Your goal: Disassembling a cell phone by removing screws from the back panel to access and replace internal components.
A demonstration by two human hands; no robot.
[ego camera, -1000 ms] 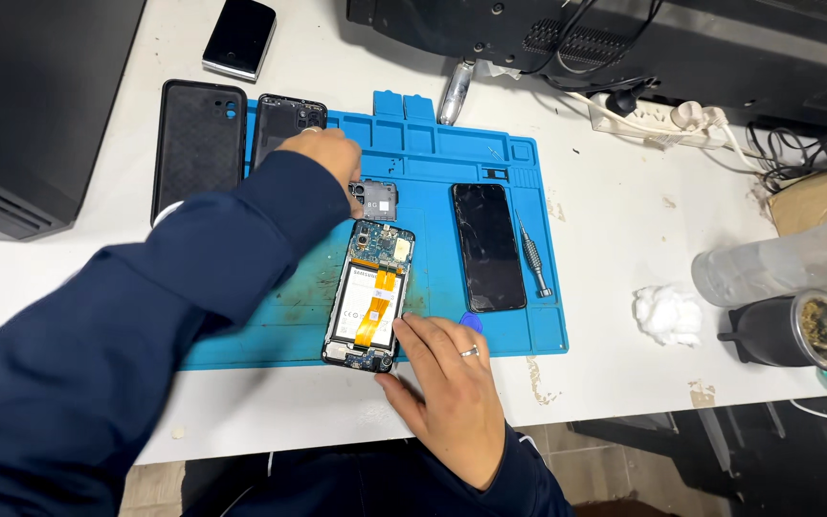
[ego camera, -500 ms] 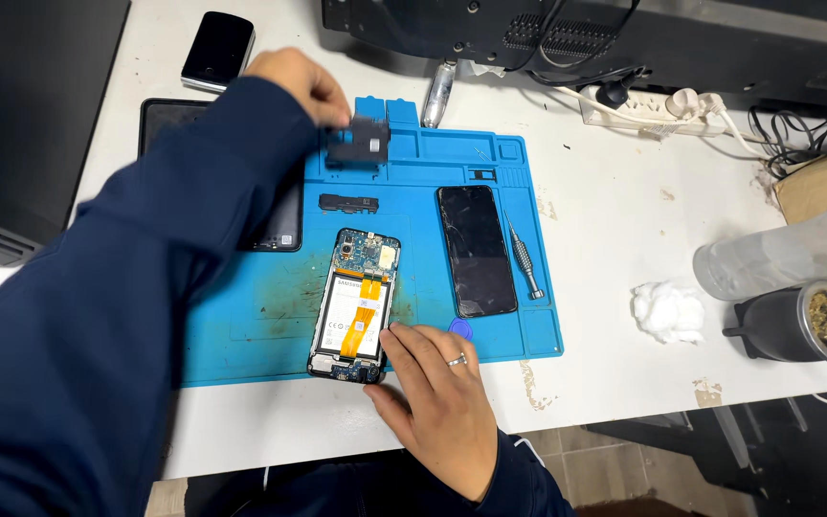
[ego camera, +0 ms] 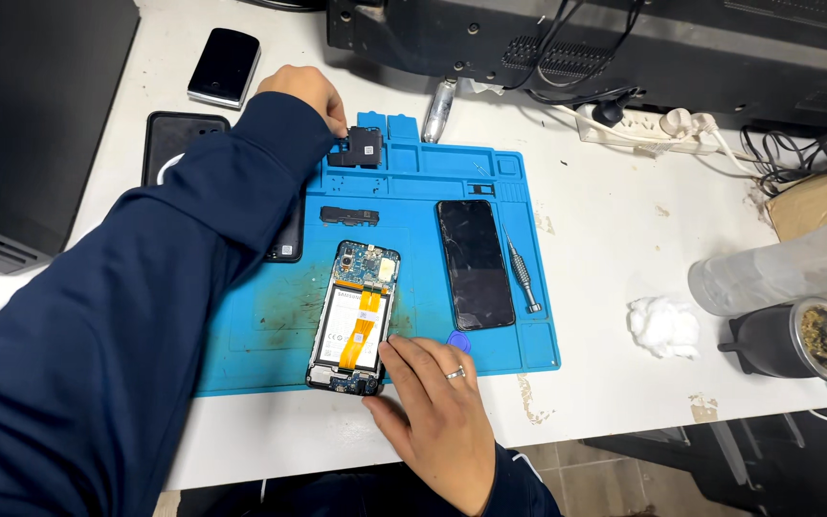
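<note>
An opened phone point(ego camera: 354, 317) with its battery and orange flex cable showing lies on the blue work mat point(ego camera: 490, 172). My right hand point(ego camera: 430, 412) rests on the mat's near edge, fingers touching the phone's lower right corner. My left hand point(ego camera: 305, 94) reaches across to the mat's far left corner and pinches a small black cover plate point(ego camera: 366, 146) over the mat's compartments. A narrow black strip part point(ego camera: 349, 215) lies on the mat just above the phone.
A second dark phone point(ego camera: 475, 262) and a screwdriver point(ego camera: 521, 276) lie on the mat's right side, a blue pick point(ego camera: 458, 340) below. A black case point(ego camera: 176, 134), a small phone point(ego camera: 225, 65), cotton wad point(ego camera: 662, 325), cup with straw point(ego camera: 796, 337) and power strip point(ego camera: 662, 123) stand around.
My left hand lifted the black cover plate off the opened phone's top and carried it to the mat's far left corner. The right hand stayed at the phone's lower edge.
</note>
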